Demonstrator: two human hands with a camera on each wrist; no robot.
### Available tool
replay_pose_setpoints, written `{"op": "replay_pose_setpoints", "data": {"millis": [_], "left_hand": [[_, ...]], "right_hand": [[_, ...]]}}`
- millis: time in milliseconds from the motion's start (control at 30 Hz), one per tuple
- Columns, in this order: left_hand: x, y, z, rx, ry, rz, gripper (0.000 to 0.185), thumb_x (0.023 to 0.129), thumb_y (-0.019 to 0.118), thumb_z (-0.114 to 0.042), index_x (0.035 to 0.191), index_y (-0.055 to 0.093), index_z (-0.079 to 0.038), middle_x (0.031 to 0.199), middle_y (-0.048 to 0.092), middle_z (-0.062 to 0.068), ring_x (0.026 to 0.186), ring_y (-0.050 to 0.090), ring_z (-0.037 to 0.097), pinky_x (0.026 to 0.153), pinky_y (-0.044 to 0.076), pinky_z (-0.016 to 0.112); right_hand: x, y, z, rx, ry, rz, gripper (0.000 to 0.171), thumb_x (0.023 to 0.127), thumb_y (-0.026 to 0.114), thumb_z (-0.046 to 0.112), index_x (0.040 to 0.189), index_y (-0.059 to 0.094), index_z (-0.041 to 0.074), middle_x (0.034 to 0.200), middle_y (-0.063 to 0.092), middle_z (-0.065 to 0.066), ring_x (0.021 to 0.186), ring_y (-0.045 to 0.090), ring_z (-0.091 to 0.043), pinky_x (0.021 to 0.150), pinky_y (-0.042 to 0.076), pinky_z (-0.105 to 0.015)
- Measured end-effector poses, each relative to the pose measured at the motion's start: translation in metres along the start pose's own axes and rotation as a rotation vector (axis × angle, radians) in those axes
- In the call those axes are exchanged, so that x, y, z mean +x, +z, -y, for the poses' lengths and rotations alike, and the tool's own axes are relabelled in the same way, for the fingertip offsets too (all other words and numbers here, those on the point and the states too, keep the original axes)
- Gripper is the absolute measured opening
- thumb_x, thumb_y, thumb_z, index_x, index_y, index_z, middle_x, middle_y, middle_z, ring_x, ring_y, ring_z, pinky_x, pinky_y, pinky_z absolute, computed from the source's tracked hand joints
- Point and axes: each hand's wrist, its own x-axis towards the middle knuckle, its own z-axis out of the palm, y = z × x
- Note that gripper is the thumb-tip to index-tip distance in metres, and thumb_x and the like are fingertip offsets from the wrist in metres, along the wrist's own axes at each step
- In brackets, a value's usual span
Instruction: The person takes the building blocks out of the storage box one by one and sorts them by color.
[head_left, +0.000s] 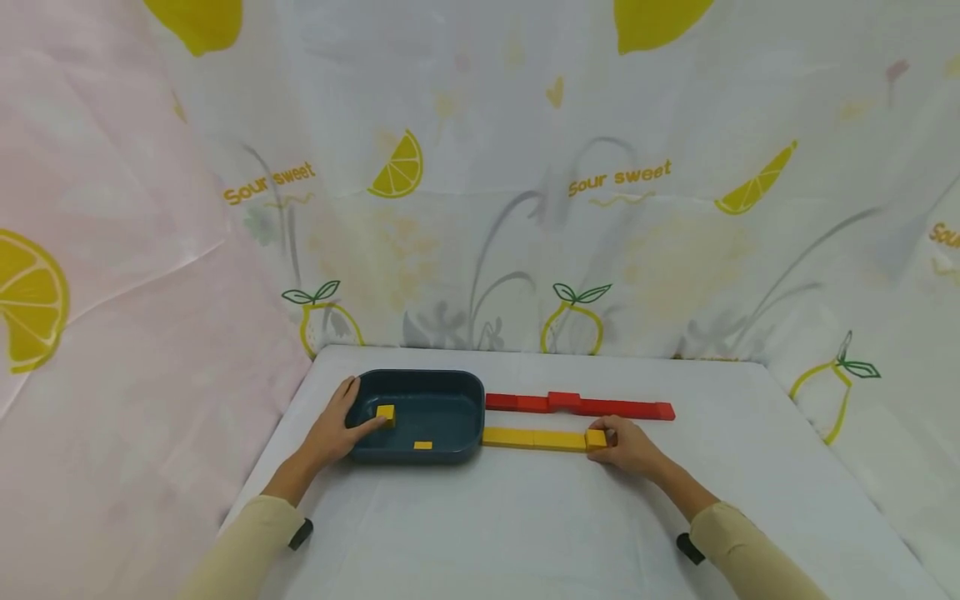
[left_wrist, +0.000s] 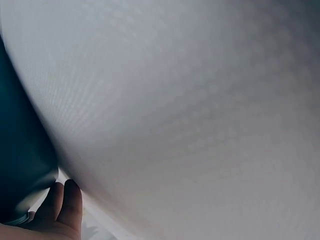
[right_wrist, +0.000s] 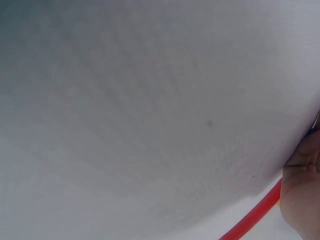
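My left hand [head_left: 330, 429] grips the left wall of a dark blue rectangular tray [head_left: 480, 417], fingers along the outside and thumb reaching over the rim. Inside the tray, a yellow cube [head_left: 386, 412] sits by the thumb tip, and a small yellow block [head_left: 423, 446] lies near the front wall. At the right end of a row of yellow blocks [head_left: 534, 439], my right hand [head_left: 633, 448] pinches a yellow block [head_left: 595, 439] between thumb and fingers. In the right wrist view the right hand [right_wrist: 302, 190] hides that block.
Behind the yellow row runs a line of red blocks [head_left: 615, 407], one of them standing higher than its neighbours. Both rows start at the tray's right side. A white cloth covers the table [head_left: 525, 525], and a lemon-printed curtain [head_left: 480, 233] hangs behind it.
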Motion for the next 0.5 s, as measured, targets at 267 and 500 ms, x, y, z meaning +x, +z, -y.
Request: {"op": "replay_pose_setpoints", "data": {"millis": [267,500], "left_hand": [[-0.0017,0.0008,0.0006,0.003,-0.003,0.011,0.106,0.089,0.062,-0.06,0.158,0.007,0.001,0.164,0.006,0.025,0.148,0.014,0.048,0.116,0.02,0.066],[0.0,-0.0022,0.003,-0.008,0.019,0.006,0.105,0.09,0.063,-0.058,0.158,0.007,0.001,0.164,0.006,0.025,0.149,0.013,0.047,0.116,0.02,0.065]], "right_hand": [[-0.0022,0.0023,-0.0023,0.002,0.004,0.004,0.041,0.079,0.083,0.018,0.115,0.065,0.009,0.098,0.058,-0.002,0.087,0.052,-0.018,0.071,0.048,-0.027],[-0.0004,0.0018,0.0006,0.013,0.03,-0.002,0.04,0.08,0.082,0.016,0.116,0.065,0.011,0.103,0.059,-0.003,0.089,0.052,-0.019,0.074,0.05,-0.027]]}}
